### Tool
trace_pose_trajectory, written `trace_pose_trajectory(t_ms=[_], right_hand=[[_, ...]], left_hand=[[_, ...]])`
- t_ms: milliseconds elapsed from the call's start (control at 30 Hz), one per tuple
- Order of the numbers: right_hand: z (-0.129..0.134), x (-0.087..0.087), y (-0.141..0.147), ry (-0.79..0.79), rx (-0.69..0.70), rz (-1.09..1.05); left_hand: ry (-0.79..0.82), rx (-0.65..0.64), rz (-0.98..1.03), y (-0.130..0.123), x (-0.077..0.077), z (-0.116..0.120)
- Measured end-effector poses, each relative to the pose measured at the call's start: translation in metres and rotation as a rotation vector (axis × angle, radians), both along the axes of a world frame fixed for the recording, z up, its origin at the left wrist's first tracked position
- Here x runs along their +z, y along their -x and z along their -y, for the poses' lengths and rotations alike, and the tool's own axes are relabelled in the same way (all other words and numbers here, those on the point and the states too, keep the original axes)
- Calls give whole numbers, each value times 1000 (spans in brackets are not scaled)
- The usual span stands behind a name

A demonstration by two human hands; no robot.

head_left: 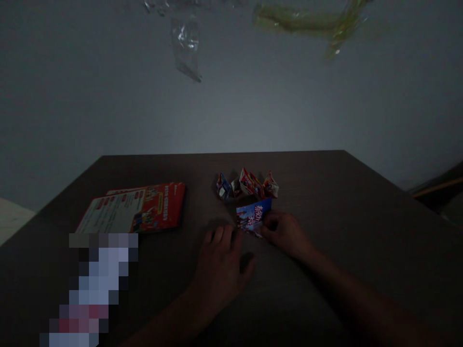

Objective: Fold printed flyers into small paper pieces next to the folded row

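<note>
A piece of blue printed paper (249,215) with white lettering stands out in the dim light near the middle of the table. At its lower right edge my right hand (287,234) pinches it between thumb and fingers. My left hand (220,262) lies palm down by its lower left edge, thumb and fingers apart; whether a fingertip touches the paper is unclear. Just beyond the paper stands a row of several folded paper pieces: a blue one (223,186) at the left, red ones (249,183) in the middle and a red and white one (270,184) at the right.
A stack of red and white printed sheets or booklets (159,207) lies on the left of the brown table (314,178). A pixelated patch (104,274) covers something nearer me. On the pale wall (231,106) behind are clear plastic (186,48) and yellowish tape (307,21).
</note>
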State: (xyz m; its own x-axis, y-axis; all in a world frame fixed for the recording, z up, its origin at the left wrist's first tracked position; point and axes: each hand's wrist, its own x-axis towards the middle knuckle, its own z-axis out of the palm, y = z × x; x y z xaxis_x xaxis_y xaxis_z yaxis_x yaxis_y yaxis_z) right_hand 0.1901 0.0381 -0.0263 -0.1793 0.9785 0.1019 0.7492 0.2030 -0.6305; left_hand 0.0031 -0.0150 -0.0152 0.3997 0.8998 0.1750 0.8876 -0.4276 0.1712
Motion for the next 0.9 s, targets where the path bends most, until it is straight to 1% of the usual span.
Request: trace_pose_trajectory(t_ms=[200,400,700,900], right_hand=[[0,1,0,20,0,7],[0,1,1,9,-1,11],[1,1,0,1,-10,9],[0,0,0,15,-8,-9]], left_hand=[[9,-9,-9,0,-1,0],[-1,-53,-8,0,-3,0],[-15,-70,-25,2,-6,1],[-13,-69,-19,2,-4,-1]])
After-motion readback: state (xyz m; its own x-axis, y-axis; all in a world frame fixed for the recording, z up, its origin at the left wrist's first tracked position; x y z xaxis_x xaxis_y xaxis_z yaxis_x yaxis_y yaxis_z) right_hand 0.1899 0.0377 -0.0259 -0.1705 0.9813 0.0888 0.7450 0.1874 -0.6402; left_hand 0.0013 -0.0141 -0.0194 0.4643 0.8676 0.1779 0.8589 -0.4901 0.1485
